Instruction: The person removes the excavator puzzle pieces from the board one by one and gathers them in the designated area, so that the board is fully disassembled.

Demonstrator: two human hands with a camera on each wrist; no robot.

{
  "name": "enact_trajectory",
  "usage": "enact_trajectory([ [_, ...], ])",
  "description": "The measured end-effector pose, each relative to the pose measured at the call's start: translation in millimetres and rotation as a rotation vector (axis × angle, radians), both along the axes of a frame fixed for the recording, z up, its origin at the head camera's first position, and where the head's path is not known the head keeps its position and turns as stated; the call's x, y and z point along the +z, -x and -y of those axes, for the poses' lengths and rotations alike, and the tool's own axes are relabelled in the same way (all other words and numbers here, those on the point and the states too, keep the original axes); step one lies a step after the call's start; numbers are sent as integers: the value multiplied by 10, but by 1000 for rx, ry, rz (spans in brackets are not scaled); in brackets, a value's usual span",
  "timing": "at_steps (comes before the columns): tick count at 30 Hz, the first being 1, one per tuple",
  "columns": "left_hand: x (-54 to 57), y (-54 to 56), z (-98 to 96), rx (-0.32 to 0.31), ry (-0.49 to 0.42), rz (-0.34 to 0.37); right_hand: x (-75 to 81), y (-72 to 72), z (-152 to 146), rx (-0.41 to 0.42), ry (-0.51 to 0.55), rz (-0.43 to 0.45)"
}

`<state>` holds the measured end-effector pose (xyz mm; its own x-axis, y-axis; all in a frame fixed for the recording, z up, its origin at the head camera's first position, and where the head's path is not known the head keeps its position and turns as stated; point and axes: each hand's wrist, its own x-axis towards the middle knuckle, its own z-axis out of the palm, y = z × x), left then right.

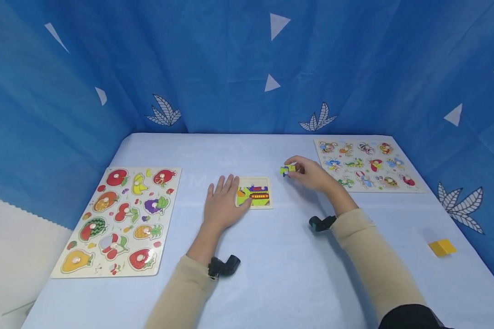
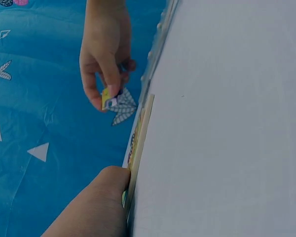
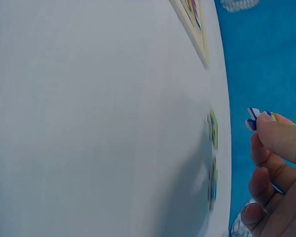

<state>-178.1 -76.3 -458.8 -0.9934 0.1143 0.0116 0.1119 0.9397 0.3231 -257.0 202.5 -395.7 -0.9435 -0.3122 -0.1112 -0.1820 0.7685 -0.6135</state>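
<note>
My left hand (image 1: 223, 203) lies with its fingers stretched out at the left side of a small wooden puzzle tray (image 1: 271, 201), the thumb reaching over its picture. Part of a colourful vehicle picture shows in that tray, with bare wood along the top. Up and to the right, my right hand (image 1: 310, 174) pinches a small yellow-green jigsaw piece (image 1: 287, 170) between thumb and fingertips. The right wrist view shows blue and white on the same piece (image 3: 252, 118), its other fingers loosely curled below. In the left wrist view the left thumb (image 2: 106, 190) touches the tray's edge (image 2: 143, 133).
A fruit peg board (image 1: 119, 219) lies on the left of the table. At the back right lies an insect peg board (image 1: 370, 164), close to the right hand. A folded yellow piece (image 1: 442, 247) sits near the right edge. Blue curtain (image 1: 226, 68) stands behind the table.
</note>
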Motion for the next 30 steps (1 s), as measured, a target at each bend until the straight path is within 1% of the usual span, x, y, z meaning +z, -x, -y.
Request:
enact_trajectory([
  [8,-6,2,-10,0,-11,5,54,49,-568,-139,-86,76],
  [12,7,8,-13,0,-14,2,62,71,-700,-157,-97,101],
  [17,24,14,-5,0,-20,-8,44,84,-714,-154,-91,129],
  [20,27,10,-1,-5,-26,-7,24,96,-688,-157,-119,125],
  [24,28,-1,6,-8,-31,-4,-4,120,-648,-144,-185,102],
  [30,18,-9,18,-7,-21,6,-22,154,-589,-133,-241,92],
])
